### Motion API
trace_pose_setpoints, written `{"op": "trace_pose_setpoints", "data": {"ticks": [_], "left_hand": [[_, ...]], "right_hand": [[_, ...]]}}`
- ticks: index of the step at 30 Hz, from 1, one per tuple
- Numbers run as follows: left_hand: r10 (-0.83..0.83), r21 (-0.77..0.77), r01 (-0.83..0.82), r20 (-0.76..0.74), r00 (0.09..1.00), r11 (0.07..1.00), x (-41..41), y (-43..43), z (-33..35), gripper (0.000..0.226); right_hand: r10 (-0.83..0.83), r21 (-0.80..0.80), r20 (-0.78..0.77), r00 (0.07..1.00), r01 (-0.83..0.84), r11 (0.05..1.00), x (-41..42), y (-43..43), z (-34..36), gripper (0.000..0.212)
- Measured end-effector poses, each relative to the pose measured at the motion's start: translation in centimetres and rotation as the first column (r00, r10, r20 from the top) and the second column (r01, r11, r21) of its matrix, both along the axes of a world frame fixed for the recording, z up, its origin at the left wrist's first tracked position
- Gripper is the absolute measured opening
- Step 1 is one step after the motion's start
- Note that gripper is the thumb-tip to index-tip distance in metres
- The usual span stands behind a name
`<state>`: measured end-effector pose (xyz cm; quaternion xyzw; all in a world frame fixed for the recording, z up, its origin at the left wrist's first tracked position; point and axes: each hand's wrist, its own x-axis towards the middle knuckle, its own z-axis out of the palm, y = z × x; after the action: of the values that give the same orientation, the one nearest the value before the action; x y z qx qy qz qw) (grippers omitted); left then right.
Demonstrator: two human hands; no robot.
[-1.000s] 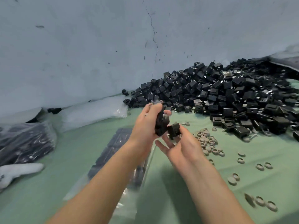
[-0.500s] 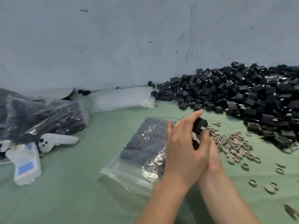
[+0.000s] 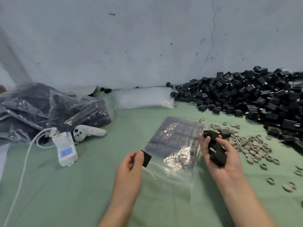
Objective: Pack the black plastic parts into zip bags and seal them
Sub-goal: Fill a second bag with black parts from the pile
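The left hand's thumb and fingers [image 3: 139, 156] pinch one black plastic part [image 3: 146, 158]. The right hand's fingers [image 3: 203, 141] curl around a small stack of black parts [image 3: 217, 154] in its palm. Half a second ago the two hands were pressed together, the left on top of the right. Now they have come apart, and the left hand [image 3: 129, 167] has taken one part away from the stack. It holds that part right by the near, open-looking end of the zip bag [image 3: 177, 145].

The bag lies flat on the green cloth [image 3: 91, 185], between the hands, with neat rows of parts already inside. I think this part goes in next. The right hand [image 3: 230, 163] waits just beside the bag with more. The big pile of parts [image 3: 254, 99] sits far right, so lots of packing is left.
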<state>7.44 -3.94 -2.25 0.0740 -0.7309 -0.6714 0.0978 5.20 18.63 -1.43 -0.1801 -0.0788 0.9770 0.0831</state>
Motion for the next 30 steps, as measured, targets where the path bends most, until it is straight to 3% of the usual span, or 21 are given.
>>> {"op": "trace_pose_setpoints", "data": {"ticks": [4, 8, 11, 13, 16, 21, 23, 27, 30], "left_hand": [[-0.026, 0.060, 0.016, 0.172, 0.985, 0.998, 1.2, -3.1, -1.2, 0.016], [-0.100, 0.237, 0.040, 0.247, 0.964, 0.971, 1.4, -3.4, -1.9, 0.019], [-0.103, 0.276, 0.037, 0.229, 0.968, 0.961, 1.3, -2.8, -1.9, 0.010], [-0.089, 0.269, 0.030, 0.209, 0.974, 0.963, 1.0, -2.3, -1.8, 0.011], [-0.080, 0.287, 0.016, 0.212, 0.974, 0.958, 0.5, -1.6, -1.8, 0.015], [-0.086, 0.368, -0.004, 0.228, 0.970, 0.930, -0.7, -1.4, -2.2, 0.011], [-0.093, 0.324, 0.021, 0.208, 0.974, 0.946, -0.9, -1.4, -2.5, 0.012], [-0.040, -0.022, 0.044, 0.150, 0.988, 0.999, -0.8, -1.3, -2.9, 0.013], [0.003, -0.154, 0.017, 0.129, 0.992, 0.988, -0.3, -1.2, -2.5, 0.009]], "right_hand": [[-0.015, -0.008, -0.019, 1.000, 0.015, 1.000, 1.6, -0.7, -0.3, 0.037], [-0.005, 0.006, -0.026, 1.000, 0.005, 1.000, 3.4, -1.4, -1.3, 0.065], [-0.016, 0.048, -0.004, 1.000, 0.016, 0.999, 4.2, -1.9, -2.0, 0.030], [-0.017, 0.046, 0.001, 1.000, 0.017, 0.999, 4.3, -2.4, -2.1, 0.017], [0.007, 0.006, -0.012, 1.000, -0.007, 1.000, 3.8, -2.9, -2.1, 0.016], [-0.058, 0.025, 0.027, 0.998, 0.057, 0.998, 2.7, -2.2, -2.6, 0.047], [-0.072, 0.068, 0.038, 0.997, 0.070, 0.995, 2.4, -1.9, -2.6, 0.048], [-0.092, 0.127, 0.036, 0.995, 0.087, 0.988, 2.1, -1.8, -2.5, 0.019], [-0.090, 0.184, 0.043, 0.995, 0.081, 0.980, 2.0, -1.9, -2.5, 0.018]]}}
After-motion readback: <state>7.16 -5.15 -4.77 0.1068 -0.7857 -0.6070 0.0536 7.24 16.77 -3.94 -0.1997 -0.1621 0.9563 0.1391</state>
